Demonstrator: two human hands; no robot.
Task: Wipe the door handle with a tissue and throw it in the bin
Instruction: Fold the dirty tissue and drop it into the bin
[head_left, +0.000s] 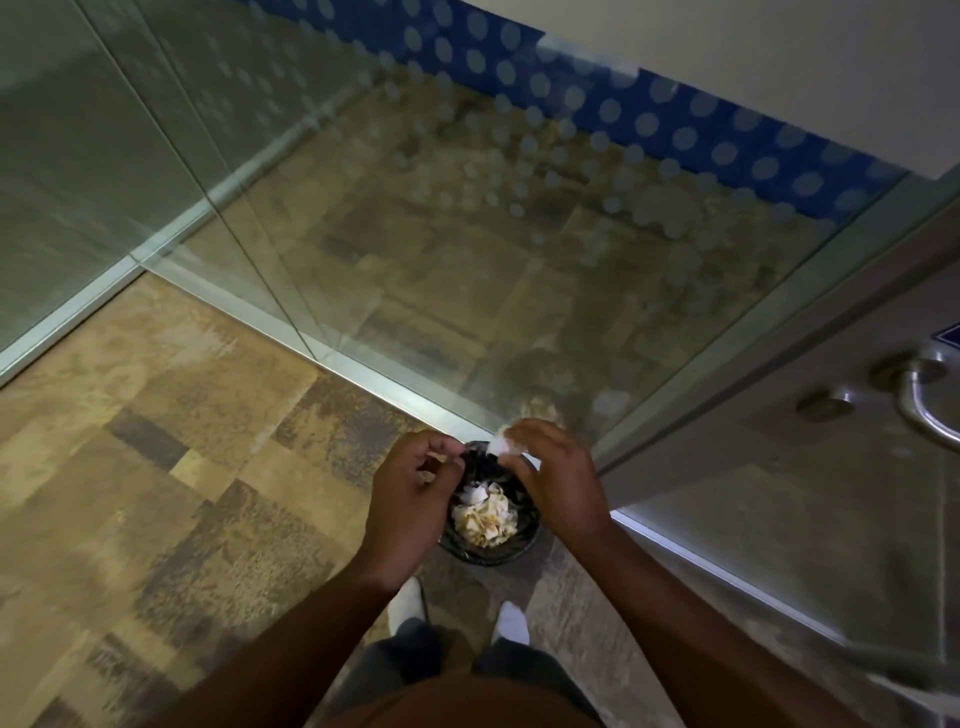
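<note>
A: Where is the tissue (503, 442) held?
B: It is pinched by the right hand (558, 480) above the bin (524, 545).
A: And the left hand (410, 499)?
B: It is curled loosely, nothing is gripped. The door handle (922, 400) is seen far right.

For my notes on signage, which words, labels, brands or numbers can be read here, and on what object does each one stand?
None can be read.
Blue sign on the grey door: cut off at the edge, no text shows.
White crumpled tissue and black round bin: no print visible.
</note>
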